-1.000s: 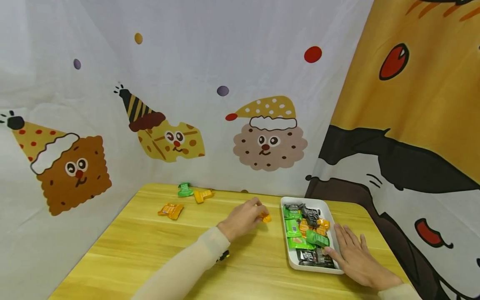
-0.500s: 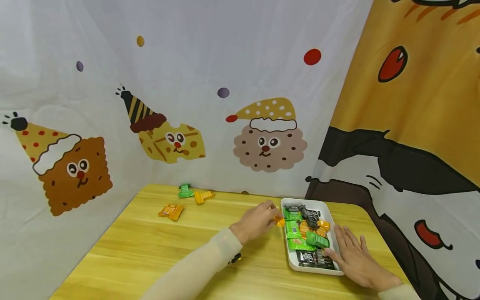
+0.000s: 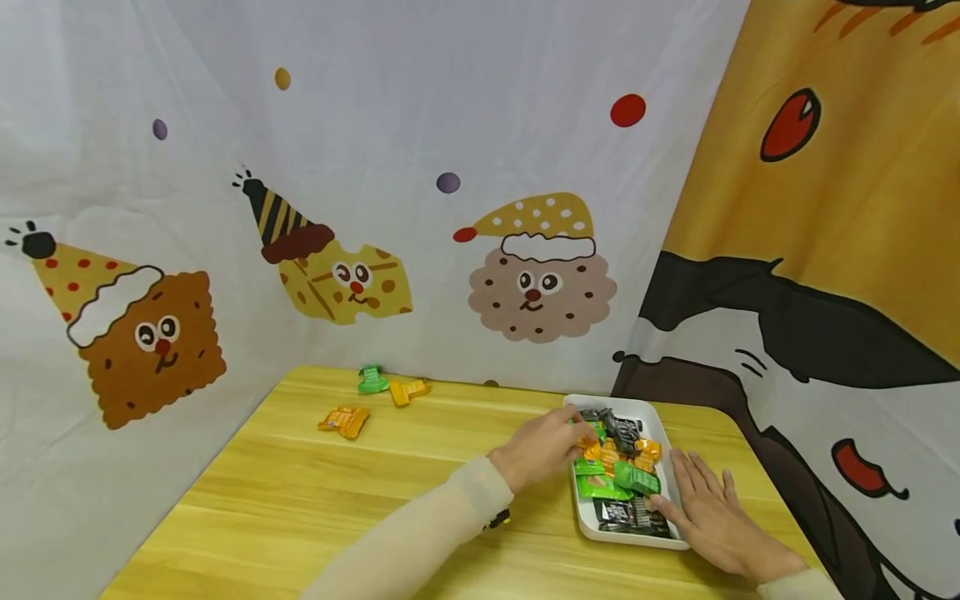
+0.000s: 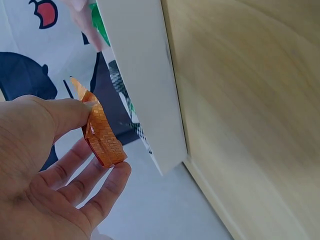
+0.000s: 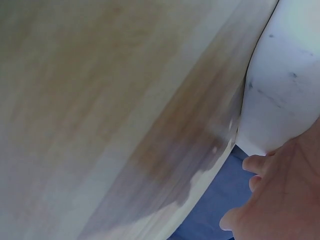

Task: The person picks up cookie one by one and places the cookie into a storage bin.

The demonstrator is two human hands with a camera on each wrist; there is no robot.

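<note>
My left hand [image 3: 542,448] is over the left side of a white tray [image 3: 636,541] filled with wrapped candies. In the left wrist view, its thumb and fingers pinch an orange wrapped candy [image 4: 104,137] above the tray's rim. Green candies [image 3: 637,477], black ones [image 3: 624,433] and orange ones [image 3: 647,455] lie mixed in the tray. Along the tray's right side rests my right hand [image 3: 716,517], fingers extended and thumb at the rim. The right wrist view shows only part of that hand beside the tray's white wall.
At the far left of the wooden table [image 3: 315,500] lie a green candy [image 3: 372,380], a yellow-orange candy [image 3: 408,392] and an orange candy [image 3: 345,422]. A printed curtain [image 3: 420,100] hangs behind the table and along its sides.
My left hand has moved right with the orange candy, from the bare table to over the tray. My right hand has stayed by the tray's right side.
</note>
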